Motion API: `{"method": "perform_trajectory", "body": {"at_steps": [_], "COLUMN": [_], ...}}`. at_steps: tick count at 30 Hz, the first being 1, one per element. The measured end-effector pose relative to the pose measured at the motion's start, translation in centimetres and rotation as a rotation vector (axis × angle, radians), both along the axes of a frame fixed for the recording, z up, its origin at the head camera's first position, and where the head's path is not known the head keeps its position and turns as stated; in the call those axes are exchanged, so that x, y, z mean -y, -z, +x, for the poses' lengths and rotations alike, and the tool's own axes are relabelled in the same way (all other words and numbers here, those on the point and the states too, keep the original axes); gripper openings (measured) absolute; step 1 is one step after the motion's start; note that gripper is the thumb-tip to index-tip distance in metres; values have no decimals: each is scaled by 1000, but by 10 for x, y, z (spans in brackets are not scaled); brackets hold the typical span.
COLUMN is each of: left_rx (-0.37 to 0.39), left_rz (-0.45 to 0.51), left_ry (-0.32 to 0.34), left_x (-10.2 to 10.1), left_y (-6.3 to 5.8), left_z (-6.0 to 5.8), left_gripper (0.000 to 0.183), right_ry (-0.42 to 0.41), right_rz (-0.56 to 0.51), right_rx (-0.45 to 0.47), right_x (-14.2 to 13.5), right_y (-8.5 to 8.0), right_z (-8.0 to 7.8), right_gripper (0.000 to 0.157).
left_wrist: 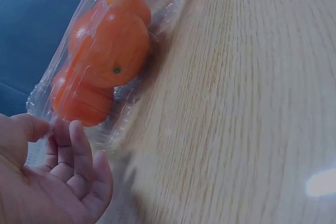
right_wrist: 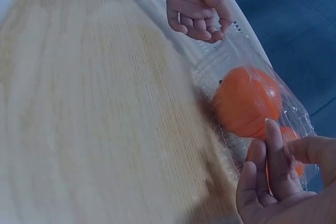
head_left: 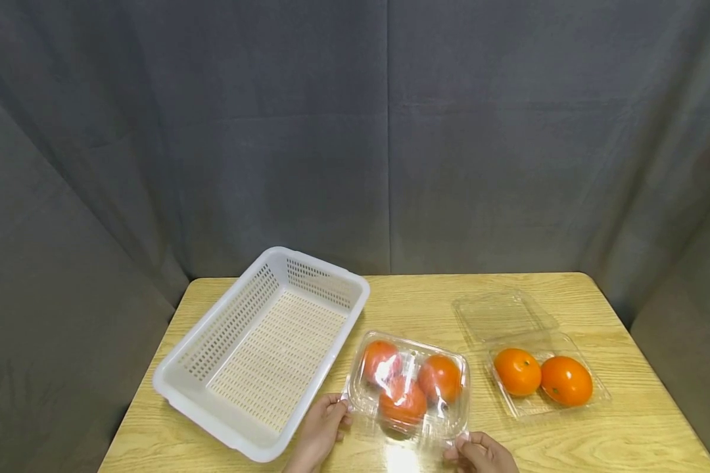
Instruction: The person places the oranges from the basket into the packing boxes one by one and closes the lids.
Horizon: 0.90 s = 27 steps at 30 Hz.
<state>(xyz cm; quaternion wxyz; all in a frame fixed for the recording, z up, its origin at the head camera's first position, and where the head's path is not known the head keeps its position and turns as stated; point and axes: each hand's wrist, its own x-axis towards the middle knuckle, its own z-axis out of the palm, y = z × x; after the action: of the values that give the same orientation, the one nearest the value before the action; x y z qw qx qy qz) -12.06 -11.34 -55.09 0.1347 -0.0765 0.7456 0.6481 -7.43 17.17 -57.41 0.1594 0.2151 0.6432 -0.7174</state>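
Observation:
A clear plastic clamshell box [head_left: 410, 420] with three oranges in it is at the front middle of the table, its lid over the fruit. My left hand [head_left: 322, 427] pinches the box's left front corner between thumb and fingers. At the right front corner, my right hand [head_left: 479, 453] pinches the rim the same way. Through the plastic in the left wrist view, one orange [left_wrist: 118, 45] shows a small green stem mark. The right wrist view has an orange [right_wrist: 247, 100] between both hands. Whether the box's underside touches the table, I cannot tell.
To the left stands a white perforated plastic basket [head_left: 344, 328], its right rim close to my left hand. A second clamshell box [head_left: 535, 410] lies at right with its lid [head_left: 505, 312] folded back and two oranges [head_left: 517, 372] inside. Grey curtains [head_left: 284, 131] hang behind the wooden table [head_left: 639, 394].

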Motion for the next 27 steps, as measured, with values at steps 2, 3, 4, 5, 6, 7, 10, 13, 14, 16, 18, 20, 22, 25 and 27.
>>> {"method": "perform_trajectory", "body": {"at_steps": [2, 3, 4, 5, 6, 7, 10, 13, 14, 16, 18, 20, 22, 25, 27], "left_rx": [8, 10, 12, 11, 12, 11, 6, 1, -6, -13, -5, 11, 30, 45, 49], "left_rz": [10, 15, 14, 13, 11, 10, 20, 62, 73, 86, 98, 109, 138, 174, 187], "left_ry": [-23, -37, -46, -58, -66, -74, -115, -156, -170, -189, -206, -216, -220, -210, -203], "left_x": [-4, -5, -7, -9, -11, -12, -17, -22, -24, -28, -31, -34, -36, -38, -39], "left_y": [1, 1, 2, 2, 2, 2, 3, 4, 5, 5, 5, 6, 6, 6, 6], "left_z": [-4, -7, -9, -11, -13, -15, -22, -28, -30, -33, -37, -40, -44, -49, -52], "left_gripper": [32, 31, 31, 30, 31, 31, 32, 32, 33, 33, 34, 34, 36, 39, 41], "right_ry": [-6, -6, -8, -11, -14, -15, -25, -6, 2, 28, 44, 59, 66, 77, 84], "right_rz": [42, 61, 80, 100, 118, 128, 157, 166, 169, 158, 149, 129, 118, 108, 101], "right_rx": [-18, -26, -35, -45, -54, -64, -79, -99, -103, -109, -116, -122, -128, -137, -133], "right_x": [0, 0, 0, 0, -1, -1, -2, -2, -2, -2, -3, -3, -5, -6, -8], "right_y": [-4, -7, -8, -10, -11, -12, -15, -15, -15, -15, -14, -14, -14, -15, -15], "right_z": [-4, -6, -8, -10, -12, -14, -21, -31, -34, -42, -49, -56, -62, -70, -74], "right_gripper": [18, 18, 19, 20, 22, 23, 27, 28, 27, 25, 26, 26, 29, 30, 30]}}
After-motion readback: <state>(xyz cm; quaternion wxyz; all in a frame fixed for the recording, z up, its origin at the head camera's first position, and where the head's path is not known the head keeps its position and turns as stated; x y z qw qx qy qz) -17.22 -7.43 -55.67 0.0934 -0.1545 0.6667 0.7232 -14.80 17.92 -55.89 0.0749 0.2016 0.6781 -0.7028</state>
